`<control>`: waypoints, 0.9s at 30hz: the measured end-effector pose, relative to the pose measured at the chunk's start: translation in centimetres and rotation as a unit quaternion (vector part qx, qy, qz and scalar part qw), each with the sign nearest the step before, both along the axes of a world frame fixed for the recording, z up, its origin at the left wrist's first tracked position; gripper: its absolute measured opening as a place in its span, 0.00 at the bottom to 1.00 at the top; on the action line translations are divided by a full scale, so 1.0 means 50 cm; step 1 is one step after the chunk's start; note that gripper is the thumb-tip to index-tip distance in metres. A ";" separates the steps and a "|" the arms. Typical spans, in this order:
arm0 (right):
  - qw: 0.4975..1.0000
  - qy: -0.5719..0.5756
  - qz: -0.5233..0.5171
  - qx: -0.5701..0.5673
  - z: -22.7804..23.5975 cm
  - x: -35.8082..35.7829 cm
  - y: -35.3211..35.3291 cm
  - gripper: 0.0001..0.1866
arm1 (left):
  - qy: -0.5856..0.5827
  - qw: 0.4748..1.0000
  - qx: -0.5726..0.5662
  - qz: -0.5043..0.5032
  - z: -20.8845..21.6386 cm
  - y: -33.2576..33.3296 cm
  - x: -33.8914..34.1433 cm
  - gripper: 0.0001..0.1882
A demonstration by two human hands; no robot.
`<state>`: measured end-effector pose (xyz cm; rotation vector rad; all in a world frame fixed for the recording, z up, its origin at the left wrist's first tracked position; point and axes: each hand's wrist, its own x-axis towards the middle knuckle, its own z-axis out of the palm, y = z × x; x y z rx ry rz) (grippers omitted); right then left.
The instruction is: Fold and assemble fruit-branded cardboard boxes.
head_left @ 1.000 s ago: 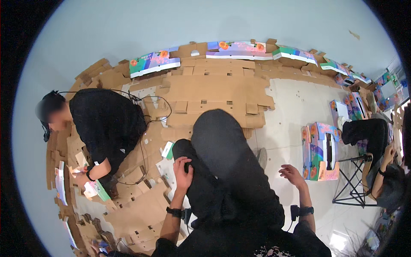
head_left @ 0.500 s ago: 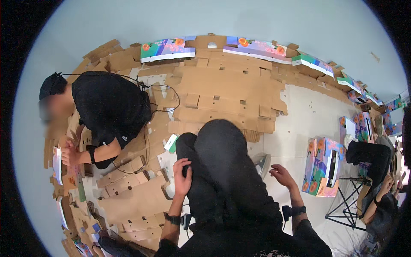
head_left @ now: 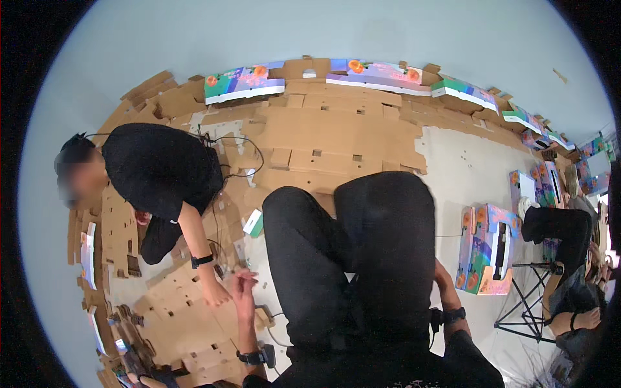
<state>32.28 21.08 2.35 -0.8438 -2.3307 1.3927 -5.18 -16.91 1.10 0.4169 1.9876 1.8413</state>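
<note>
The left hand point(head_left: 244, 288) is hanging with loosely bent fingers, near flat cardboard point(head_left: 184, 320) and one co-worker's hand point(head_left: 217, 295). The person's two legs point(head_left: 388, 226) are standing in the way of the right hand point(head_left: 443, 278), whose grip cannot be told. One white-and-green carton point(head_left: 253, 222) is lying just left of the left knee. Right, at least two colourful boxes point(head_left: 482, 249) are standing near one folding stool point(head_left: 525, 304).

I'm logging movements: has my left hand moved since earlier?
Yes: against the small green and white box, your left hand has shifted left and lower in view, off your leg.
</note>
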 end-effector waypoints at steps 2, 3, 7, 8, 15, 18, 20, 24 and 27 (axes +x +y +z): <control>0.998 0.039 -0.051 -0.016 0.024 0.055 -0.010 0.18 | -0.021 0.998 -0.051 -0.016 -0.034 -0.012 0.015 0.07; 0.995 0.048 -0.081 -0.034 0.023 0.079 -0.012 0.18 | -0.053 0.996 -0.064 -0.024 -0.051 -0.016 0.023 0.08; 0.968 0.064 -0.207 -0.124 -0.050 0.160 0.008 0.16 | -0.090 0.990 -0.098 -0.045 -0.107 -0.025 0.018 0.11; 0.961 0.065 -0.227 -0.143 -0.081 0.170 0.020 0.16 | -0.086 0.990 -0.095 -0.053 -0.117 -0.025 0.012 0.12; 0.953 -0.003 -0.241 -0.186 -0.216 0.172 0.065 0.14 | -0.074 0.975 -0.183 -0.101 -0.183 0.093 -0.105 0.16; 0.926 -0.098 -0.280 -0.235 -0.224 0.169 0.051 0.16 | 0.001 0.975 -0.184 -0.126 -0.209 0.150 -0.170 0.15; 0.921 -0.092 -0.266 -0.270 -0.245 0.141 0.067 0.18 | 0.075 0.972 -0.176 -0.133 -0.242 0.180 -0.219 0.14; 0.935 -0.032 -0.294 -0.196 -0.322 0.037 0.163 0.19 | 0.094 0.952 -0.252 -0.144 -0.335 0.257 -0.356 0.12; 0.948 -0.150 -0.270 -0.081 -0.399 -0.066 0.274 0.25 | 0.088 0.937 -0.321 -0.109 -0.382 0.331 -0.473 0.21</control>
